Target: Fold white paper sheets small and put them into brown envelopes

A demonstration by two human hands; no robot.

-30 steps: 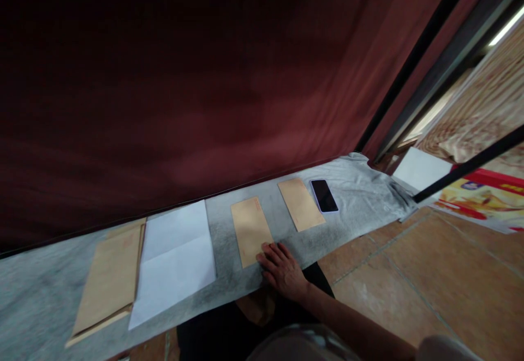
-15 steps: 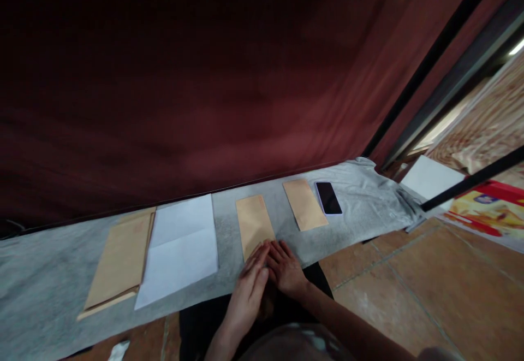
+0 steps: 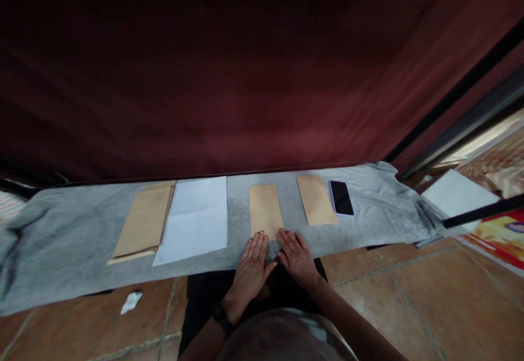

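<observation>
A tan envelope point(image 3: 265, 208) lies flat on the grey cloth in front of me. My left hand point(image 3: 251, 265) rests palm down at its lower left corner, fingers stretched out. At the lower right corner lies my right hand point(image 3: 298, 257), also flat with its fingers spread. Neither hand holds anything. A second tan envelope point(image 3: 316, 200) is to the right, beside a dark-screened phone point(image 3: 341, 197). On the left, white paper point(image 3: 194, 222) with a crease lies next to a stack of tan envelopes point(image 3: 144, 219).
The narrow surface has a grey cloth point(image 3: 73, 241) over it, with a dark red curtain point(image 3: 245, 77) behind. Black bars point(image 3: 487, 211) and a red and yellow box point(image 3: 501, 238) are at the right. White crumpled tissue point(image 3: 131, 302) lies on the tiled floor.
My hands were close together, fingers touching, near the envelope's lower edge; now they are apart, flat at its two lower corners. The view has shifted, showing more of the cloth at the left.
</observation>
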